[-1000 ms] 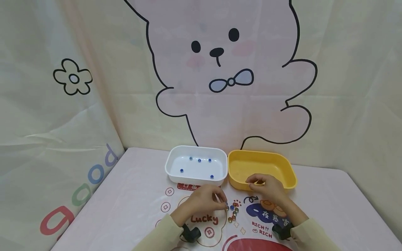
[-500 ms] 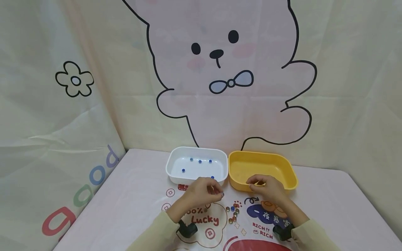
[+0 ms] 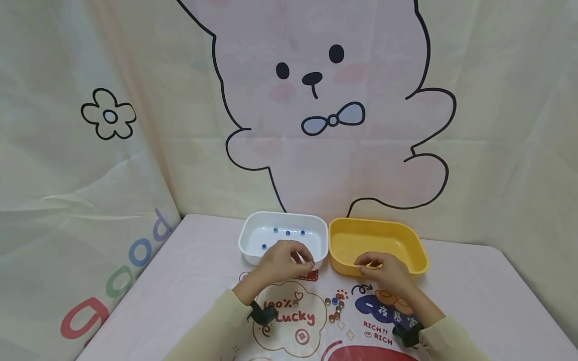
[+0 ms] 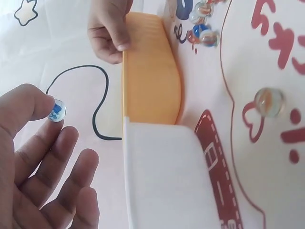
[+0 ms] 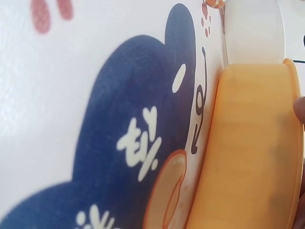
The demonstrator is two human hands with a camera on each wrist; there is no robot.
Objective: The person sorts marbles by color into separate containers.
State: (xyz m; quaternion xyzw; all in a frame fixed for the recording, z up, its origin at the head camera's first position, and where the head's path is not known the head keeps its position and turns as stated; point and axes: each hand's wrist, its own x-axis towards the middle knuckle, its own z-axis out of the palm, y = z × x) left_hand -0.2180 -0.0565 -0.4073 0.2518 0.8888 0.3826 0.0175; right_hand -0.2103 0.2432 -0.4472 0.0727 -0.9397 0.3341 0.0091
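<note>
My left hand (image 3: 286, 261) is raised over the front edge of the white tub (image 3: 253, 234). Its thumb and index finger pinch a clear marble with a blue swirl (image 4: 57, 111), while the other fingers curl loosely. Several blue marbles (image 3: 287, 233) lie spread over the white tub's floor. At the front rim of the yellow tub (image 3: 379, 234) is my right hand (image 3: 385, 271), its fingers loosely bent and nothing seen between them. In the left wrist view its thumb tip is right at the rim. The right wrist view shows only bits of its fingers past the rim.
A small cluster of mostly amber marbles (image 3: 338, 310), with one blue marble (image 3: 334, 301) among them, lies on the printed tablecloth (image 3: 474, 296) before the tubs. One lone clear marble with an orange swirl (image 4: 270, 102) sits left of it. Behind hangs a bear-printed curtain (image 3: 311, 165).
My left hand has lifted away from the marble cluster with a marble pinched, moving up and left to the white tub. My right hand has stayed in place at the yellow tub.
</note>
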